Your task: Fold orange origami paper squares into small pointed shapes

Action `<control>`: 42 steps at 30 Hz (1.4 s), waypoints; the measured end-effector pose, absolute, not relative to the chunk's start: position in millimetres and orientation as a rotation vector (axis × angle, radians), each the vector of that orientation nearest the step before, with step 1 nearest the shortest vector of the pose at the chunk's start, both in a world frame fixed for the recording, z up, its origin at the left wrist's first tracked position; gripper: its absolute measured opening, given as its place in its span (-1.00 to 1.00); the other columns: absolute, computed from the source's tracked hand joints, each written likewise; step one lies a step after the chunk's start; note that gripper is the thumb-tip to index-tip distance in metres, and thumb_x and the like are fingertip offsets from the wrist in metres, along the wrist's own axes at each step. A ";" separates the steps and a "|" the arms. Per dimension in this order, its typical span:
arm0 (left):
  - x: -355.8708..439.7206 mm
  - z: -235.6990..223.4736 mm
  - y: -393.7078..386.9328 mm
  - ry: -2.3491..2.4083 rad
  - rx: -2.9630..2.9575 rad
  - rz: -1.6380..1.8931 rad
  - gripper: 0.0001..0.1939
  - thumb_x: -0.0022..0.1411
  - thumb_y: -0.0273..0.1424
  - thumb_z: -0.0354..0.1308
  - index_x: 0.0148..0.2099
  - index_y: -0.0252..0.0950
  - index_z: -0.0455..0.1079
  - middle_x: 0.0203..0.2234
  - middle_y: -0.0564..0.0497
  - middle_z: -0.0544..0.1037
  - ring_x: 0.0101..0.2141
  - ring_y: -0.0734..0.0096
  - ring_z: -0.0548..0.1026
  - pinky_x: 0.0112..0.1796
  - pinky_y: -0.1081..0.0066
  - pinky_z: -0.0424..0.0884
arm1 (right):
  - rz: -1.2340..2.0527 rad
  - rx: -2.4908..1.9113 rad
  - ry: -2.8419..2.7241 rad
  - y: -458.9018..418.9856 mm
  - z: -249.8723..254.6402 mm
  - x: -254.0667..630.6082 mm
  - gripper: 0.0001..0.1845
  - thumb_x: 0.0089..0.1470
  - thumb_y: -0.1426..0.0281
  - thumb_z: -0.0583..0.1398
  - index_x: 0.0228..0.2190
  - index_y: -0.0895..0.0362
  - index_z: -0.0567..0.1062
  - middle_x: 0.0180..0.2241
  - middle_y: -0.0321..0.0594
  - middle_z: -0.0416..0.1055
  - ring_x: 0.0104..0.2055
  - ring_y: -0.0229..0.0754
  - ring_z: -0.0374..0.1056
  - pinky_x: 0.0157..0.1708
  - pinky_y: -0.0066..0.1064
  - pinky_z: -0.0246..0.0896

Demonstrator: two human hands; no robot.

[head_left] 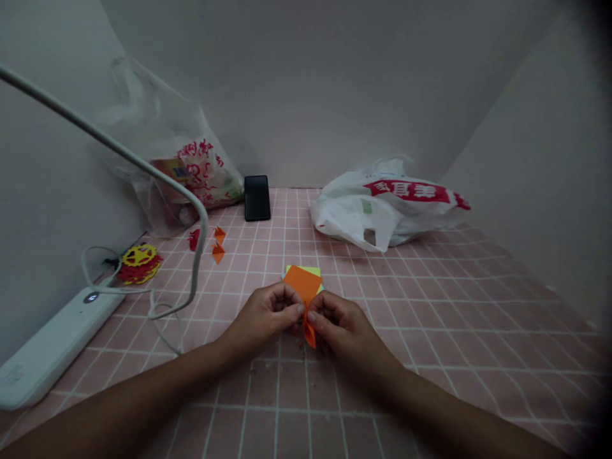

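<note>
Between my two hands is a small piece of folded orange paper [310,333], its pointed end hanging toward me. My left hand [275,311] pinches it from the left between thumb and fingers. From the right, my right hand [340,320] pinches the same paper, thumb and fingers closed. Just beyond my fingertips lies a small stack of square paper, with an orange sheet [303,280] on top and a yellow-green sheet [313,271] showing under it. The fingers hide part of the fold.
Folded orange paper pieces [218,244] and a red one [194,239] lie at left, near red and yellow cutouts [139,258]. A white device [62,338] with a cable [198,255] stands left. Behind are a phone [257,198] and plastic bags [191,166], [354,213].
</note>
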State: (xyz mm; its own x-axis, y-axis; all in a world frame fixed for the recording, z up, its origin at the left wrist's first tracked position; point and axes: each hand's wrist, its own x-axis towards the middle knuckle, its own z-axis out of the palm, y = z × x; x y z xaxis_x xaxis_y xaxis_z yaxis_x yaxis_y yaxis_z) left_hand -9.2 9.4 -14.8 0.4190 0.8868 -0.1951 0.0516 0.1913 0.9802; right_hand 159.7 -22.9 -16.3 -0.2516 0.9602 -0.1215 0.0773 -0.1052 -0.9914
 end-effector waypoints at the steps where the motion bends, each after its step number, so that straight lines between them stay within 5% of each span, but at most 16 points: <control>1: -8.9 -13.6 9.4 0.992 1.251 0.738 -0.82 0.06 -0.34 0.25 -0.38 -0.31 0.31 -0.58 0.14 0.42 -0.56 0.54 0.40 -0.47 0.48 0.32 | 1.450 -1.212 -1.400 -22.7 -16.1 159.6 -0.80 0.10 0.35 0.16 -0.52 0.10 0.30 -0.59 -0.34 0.30 -0.58 -0.32 0.16 -0.57 -0.45 0.02; 42: -12.0 -8.2 5.7 1.082 1.585 0.645 -0.88 0.14 -0.34 0.13 -0.37 -0.30 0.37 -0.50 0.06 0.45 -0.45 0.42 0.39 -0.40 0.43 0.29 | 1.407 -1.234 -1.454 -23.0 -11.4 159.3 -0.82 0.09 0.34 0.16 -0.51 0.12 0.38 -0.54 -0.34 0.27 -0.49 -0.29 0.16 -0.51 -0.46 0.04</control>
State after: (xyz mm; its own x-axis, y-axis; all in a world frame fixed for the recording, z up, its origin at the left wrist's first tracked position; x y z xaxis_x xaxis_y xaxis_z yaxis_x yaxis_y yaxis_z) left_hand -12.0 5.7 -8.2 0.4434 0.8880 -0.1217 0.3153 -0.0274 0.9486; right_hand 159.3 -23.0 -11.4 -0.2511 0.9625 -0.1028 0.1344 -0.0705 -0.9884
